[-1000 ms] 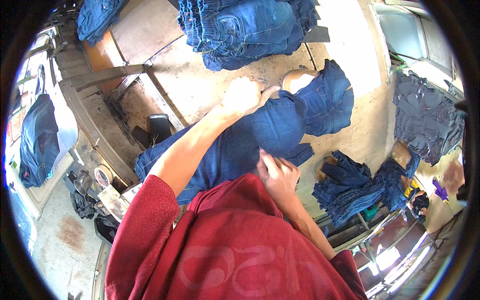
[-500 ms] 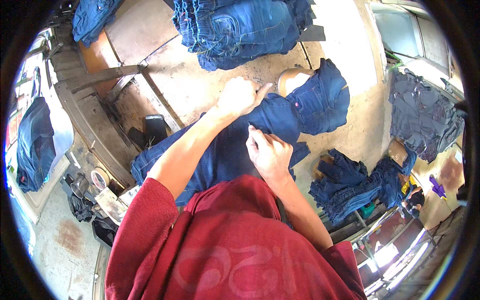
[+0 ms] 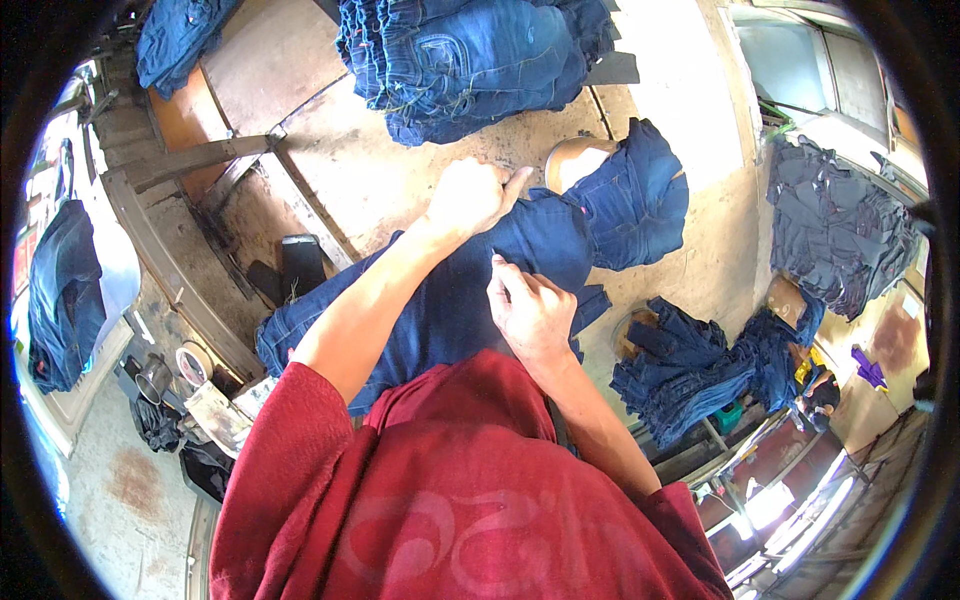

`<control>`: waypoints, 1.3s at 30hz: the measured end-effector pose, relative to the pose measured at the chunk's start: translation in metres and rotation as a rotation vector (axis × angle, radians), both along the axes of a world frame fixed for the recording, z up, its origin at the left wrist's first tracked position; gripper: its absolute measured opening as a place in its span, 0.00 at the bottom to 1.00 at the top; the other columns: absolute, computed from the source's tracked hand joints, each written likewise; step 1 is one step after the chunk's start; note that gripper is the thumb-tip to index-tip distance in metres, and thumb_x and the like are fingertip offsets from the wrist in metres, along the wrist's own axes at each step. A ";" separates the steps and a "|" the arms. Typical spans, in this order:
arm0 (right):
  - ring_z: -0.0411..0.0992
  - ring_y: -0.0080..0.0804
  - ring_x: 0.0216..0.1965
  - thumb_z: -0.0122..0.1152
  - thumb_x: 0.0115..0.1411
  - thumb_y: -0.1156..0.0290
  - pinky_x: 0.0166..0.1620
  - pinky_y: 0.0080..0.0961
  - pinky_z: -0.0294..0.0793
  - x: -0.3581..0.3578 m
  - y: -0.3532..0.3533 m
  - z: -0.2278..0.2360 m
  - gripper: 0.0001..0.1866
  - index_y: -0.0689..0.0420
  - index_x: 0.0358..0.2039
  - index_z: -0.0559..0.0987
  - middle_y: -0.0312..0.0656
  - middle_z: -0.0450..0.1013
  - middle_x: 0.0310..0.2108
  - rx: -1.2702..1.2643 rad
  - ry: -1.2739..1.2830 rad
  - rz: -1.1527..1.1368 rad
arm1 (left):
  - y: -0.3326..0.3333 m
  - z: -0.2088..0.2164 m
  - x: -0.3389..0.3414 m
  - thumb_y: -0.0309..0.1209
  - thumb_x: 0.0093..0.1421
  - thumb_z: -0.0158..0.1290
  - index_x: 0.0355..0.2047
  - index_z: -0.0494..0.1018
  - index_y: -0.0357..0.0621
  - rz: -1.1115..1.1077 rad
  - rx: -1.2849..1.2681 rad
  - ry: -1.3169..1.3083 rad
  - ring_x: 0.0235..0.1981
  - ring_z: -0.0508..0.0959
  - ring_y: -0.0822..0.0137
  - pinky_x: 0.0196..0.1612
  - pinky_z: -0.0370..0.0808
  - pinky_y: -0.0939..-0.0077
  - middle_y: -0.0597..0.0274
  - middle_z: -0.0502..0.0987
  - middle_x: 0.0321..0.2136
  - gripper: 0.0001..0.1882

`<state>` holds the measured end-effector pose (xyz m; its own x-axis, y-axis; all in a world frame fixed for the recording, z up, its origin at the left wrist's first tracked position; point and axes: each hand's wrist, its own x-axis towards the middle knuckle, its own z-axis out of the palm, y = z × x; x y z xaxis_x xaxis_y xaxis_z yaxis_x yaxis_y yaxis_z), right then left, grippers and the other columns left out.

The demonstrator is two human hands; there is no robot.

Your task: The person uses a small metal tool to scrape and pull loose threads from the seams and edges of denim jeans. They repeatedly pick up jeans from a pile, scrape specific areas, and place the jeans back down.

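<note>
Dark blue denim jeans (image 3: 430, 290) lie spread in front of me, one end rounded as though drawn over a form. My left hand (image 3: 472, 203) is closed at their far edge, its thumb pointing right; whatever its fingers hold is hidden. Nearer to me, my right hand (image 3: 533, 308) is closed above the denim, thumb and forefinger pinched together. A small dark tip shows at that pinch, too small to name. Just right of the rounded end, another denim garment (image 3: 640, 200) hangs over a pale, round-ended wooden form (image 3: 572, 160).
A tall stack of blue jeans (image 3: 460, 60) stands at the far side. Loose denim (image 3: 690, 365) lies at the right, with a heap of dark grey garments (image 3: 840, 225) farther over. A wooden frame (image 3: 215, 160) and a tape roll (image 3: 194, 363) are at the left.
The whole view has shifted slightly to the left. Both hands keep nearly the same closed pose and place over the jeans.
</note>
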<state>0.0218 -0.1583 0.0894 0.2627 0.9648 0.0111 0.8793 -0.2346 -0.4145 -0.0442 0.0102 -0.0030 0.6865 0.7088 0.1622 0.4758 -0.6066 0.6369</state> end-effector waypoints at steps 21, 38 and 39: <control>0.78 0.34 0.16 0.70 0.60 0.77 0.22 0.33 0.77 0.004 -0.001 0.011 0.05 0.52 0.36 0.85 0.38 0.77 0.17 0.065 0.171 -0.056 | -0.002 -0.002 0.003 0.45 0.70 0.61 0.16 0.82 0.46 0.040 -0.045 -0.013 0.16 0.81 0.48 0.22 0.78 0.56 0.48 0.78 0.14 0.26; 0.77 0.35 0.16 0.71 0.63 0.74 0.21 0.34 0.76 0.010 -0.005 0.007 0.04 0.50 0.33 0.82 0.38 0.76 0.18 -0.024 0.067 0.005 | -0.002 -0.004 0.001 0.45 0.70 0.60 0.16 0.82 0.45 0.039 -0.013 0.019 0.16 0.82 0.48 0.23 0.79 0.56 0.47 0.78 0.14 0.26; 0.77 0.35 0.16 0.71 0.63 0.74 0.21 0.33 0.76 0.011 -0.005 0.008 0.05 0.50 0.33 0.82 0.38 0.76 0.18 0.018 0.062 0.026 | -0.003 -0.003 0.002 0.45 0.71 0.60 0.16 0.83 0.45 0.035 -0.003 0.030 0.16 0.82 0.48 0.24 0.79 0.56 0.47 0.78 0.14 0.26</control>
<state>0.0325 -0.1633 0.0971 0.2381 0.9712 0.0131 0.8577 -0.2039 -0.4721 -0.0427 0.0076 -0.0060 0.6656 0.7330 0.1402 0.5156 -0.5875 0.6236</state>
